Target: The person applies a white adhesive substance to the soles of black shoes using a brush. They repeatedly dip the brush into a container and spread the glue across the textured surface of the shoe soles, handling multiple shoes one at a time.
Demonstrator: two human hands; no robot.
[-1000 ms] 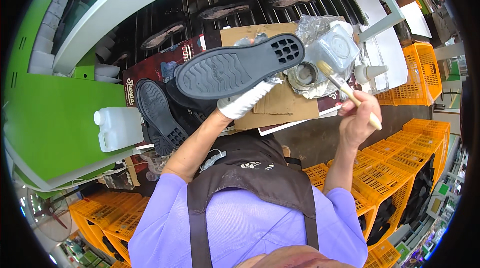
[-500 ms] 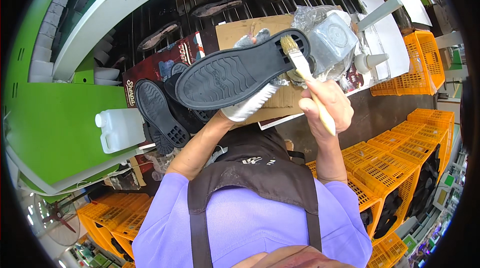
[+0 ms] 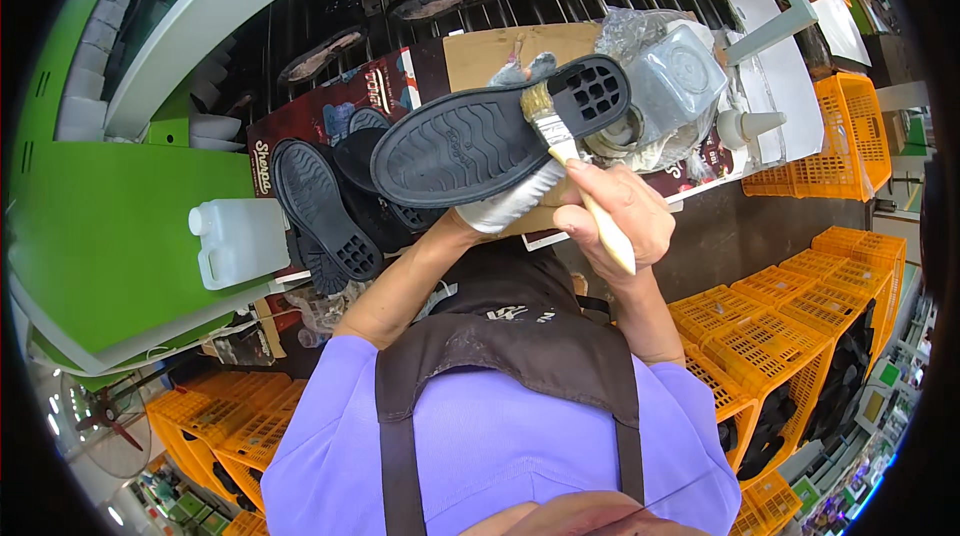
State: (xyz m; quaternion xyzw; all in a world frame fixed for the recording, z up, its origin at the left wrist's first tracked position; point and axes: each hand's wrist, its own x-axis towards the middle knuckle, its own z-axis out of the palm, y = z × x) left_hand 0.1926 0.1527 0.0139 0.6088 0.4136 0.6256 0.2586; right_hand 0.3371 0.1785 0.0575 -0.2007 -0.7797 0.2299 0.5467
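Observation:
A black shoe sole (image 3: 455, 151) is held up, its wavy-lined forepart on the left and its heel with square holes on the right. My left hand (image 3: 515, 198), in a whitish glove, is closed around it from beneath, with fingertips showing past the far edge. My bare right hand (image 3: 622, 219) grips the wooden handle of a flat paintbrush (image 3: 548, 124). Its yellowish bristles touch the sole just in front of the heel holes. More black soles (image 3: 325, 206) lie piled to the left of the held one.
A translucent square container (image 3: 680, 76) and a white nozzle-topped bottle (image 3: 750, 126) stand right of the sole. At left, a white jug (image 3: 238, 241) sits by the green panel (image 3: 120, 256). Black shoes (image 3: 445, 1) rest on the rollers behind. Orange crates (image 3: 770, 346) line the right.
The brush has moved left, from the heel end of the sole toward its middle, and my right hand went with it. The sole has shifted slightly right.

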